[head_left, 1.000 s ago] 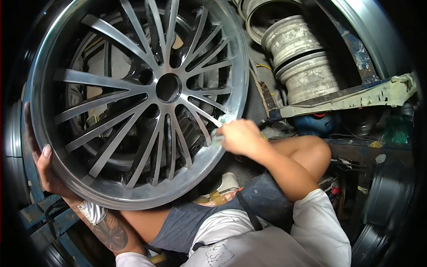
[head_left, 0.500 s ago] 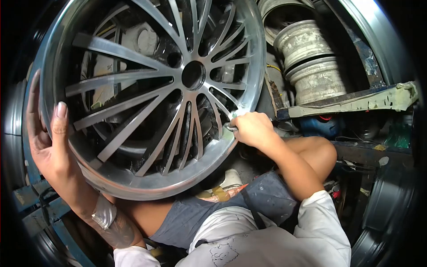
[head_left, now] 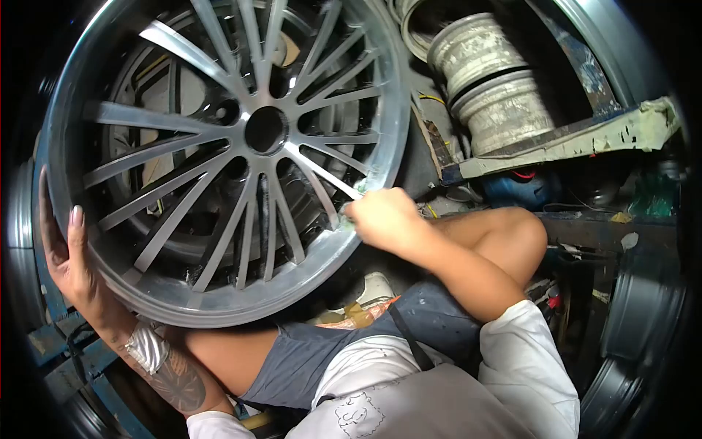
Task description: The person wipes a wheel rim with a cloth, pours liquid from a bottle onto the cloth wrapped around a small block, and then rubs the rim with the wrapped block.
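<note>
A large multi-spoke alloy wheel [head_left: 245, 139] leans in front of me, with grey machined spokes, dark gaps and a round centre hole. My left hand [head_left: 73, 267] rests against its left edge, fingers stretched along the outside and thumb raised at the rim lip. At the lower right of the wheel, my right hand [head_left: 387, 223] is closed and pressed to the inner rim near the spoke ends. Its fingers hide what they hold. Wet, pale greenish residue [head_left: 363, 186] shows on the rim beside the fingers.
Scuffed bare wheel rims [head_left: 501, 110] are stacked at the upper right, behind a frame bar [head_left: 563, 150] wrapped in pale tape. A blue object [head_left: 523, 192] lies under that bar. More dark rims [head_left: 643, 307] stand at the right edge. Blue metal framing [head_left: 95, 358] is at lower left.
The wheel appears shifted left and slightly turned in view. My right hand has slid left and a little down along the rim, still closed. My left hand stays at the wheel's edge.
</note>
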`<state>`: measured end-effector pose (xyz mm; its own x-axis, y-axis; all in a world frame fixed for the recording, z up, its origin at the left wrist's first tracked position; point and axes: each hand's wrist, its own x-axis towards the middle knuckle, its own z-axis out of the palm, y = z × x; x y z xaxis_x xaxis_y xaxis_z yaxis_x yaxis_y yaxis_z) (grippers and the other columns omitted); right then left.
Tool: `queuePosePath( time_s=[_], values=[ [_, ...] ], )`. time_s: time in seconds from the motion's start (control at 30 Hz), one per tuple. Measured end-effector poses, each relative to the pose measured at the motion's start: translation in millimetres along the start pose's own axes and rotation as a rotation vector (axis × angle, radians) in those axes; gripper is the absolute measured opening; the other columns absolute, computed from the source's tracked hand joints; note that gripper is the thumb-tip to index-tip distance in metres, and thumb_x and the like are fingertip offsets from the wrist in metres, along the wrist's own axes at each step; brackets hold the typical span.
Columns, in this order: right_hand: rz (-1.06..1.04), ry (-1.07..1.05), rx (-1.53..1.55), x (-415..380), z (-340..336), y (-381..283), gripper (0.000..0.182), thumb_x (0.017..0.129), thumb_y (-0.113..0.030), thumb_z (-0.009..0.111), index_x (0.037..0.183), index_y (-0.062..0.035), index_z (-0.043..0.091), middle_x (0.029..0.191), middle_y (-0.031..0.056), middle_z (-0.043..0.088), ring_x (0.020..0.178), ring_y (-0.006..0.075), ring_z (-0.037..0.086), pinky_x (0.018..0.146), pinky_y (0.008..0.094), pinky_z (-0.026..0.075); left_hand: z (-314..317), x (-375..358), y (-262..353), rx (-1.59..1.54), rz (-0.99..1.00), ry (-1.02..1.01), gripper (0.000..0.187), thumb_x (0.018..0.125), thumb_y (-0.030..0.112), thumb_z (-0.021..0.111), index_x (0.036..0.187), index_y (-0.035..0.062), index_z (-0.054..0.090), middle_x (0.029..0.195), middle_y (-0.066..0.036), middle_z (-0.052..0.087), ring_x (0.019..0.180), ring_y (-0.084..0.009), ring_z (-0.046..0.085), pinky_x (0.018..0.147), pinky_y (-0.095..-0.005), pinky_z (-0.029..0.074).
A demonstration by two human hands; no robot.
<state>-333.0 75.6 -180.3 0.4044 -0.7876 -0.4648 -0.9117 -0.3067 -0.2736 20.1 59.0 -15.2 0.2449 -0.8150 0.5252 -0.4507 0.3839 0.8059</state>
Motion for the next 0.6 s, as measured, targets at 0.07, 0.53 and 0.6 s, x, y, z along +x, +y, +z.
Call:
queuePosePath(
  time_s=[0.07,0.53,0.6],
  values=[
    [-0.039,0.039,0.038,-2.8,4.8,-0.5,0.028,0.079,-0.018,0.067,0.103,-0.0188,0.08,0.086,0.0157,0.076,0.082,0.0353,0.076,0.074,0.048,0.061,-10.2,0.3,-7.6,0.013,-0.003,-0.018,0.052,0.103,0.004,0.054,0.154,-0.0033,0.045,0.154,-0.019,0.051,0.138,-0.026,0.054,0.118,-0.0387,0.041],
    [-0.09,0.057,0.047,-2.6,9.2,-20.4,0.016,0.08,-0.018,0.066,0.084,-0.011,0.08,0.084,0.0154,0.077,0.082,0.0319,0.077,0.071,0.0455,0.06,-57.5,-12.1,-47.3,-0.119,-0.105,0.021,0.058,0.103,0.004,0.05,0.159,0.0004,0.037,0.161,-0.018,0.043,0.146,-0.0253,0.045,0.122,-0.0396,0.033],
    [-0.069,0.067,0.07,3.9,-2.9,-4.1,0.015,0.081,-0.017,0.066,0.083,-0.0104,0.079,0.084,0.0156,0.077,0.082,0.0321,0.077,0.071,0.0453,0.06,-58.6,-14.2,-47.0,-0.12,-0.115,0.02,0.058,0.104,0.004,0.049,0.16,0.0011,0.037,0.161,-0.018,0.043,0.145,-0.0259,0.046,0.122,-0.0399,0.034]
  ],
)
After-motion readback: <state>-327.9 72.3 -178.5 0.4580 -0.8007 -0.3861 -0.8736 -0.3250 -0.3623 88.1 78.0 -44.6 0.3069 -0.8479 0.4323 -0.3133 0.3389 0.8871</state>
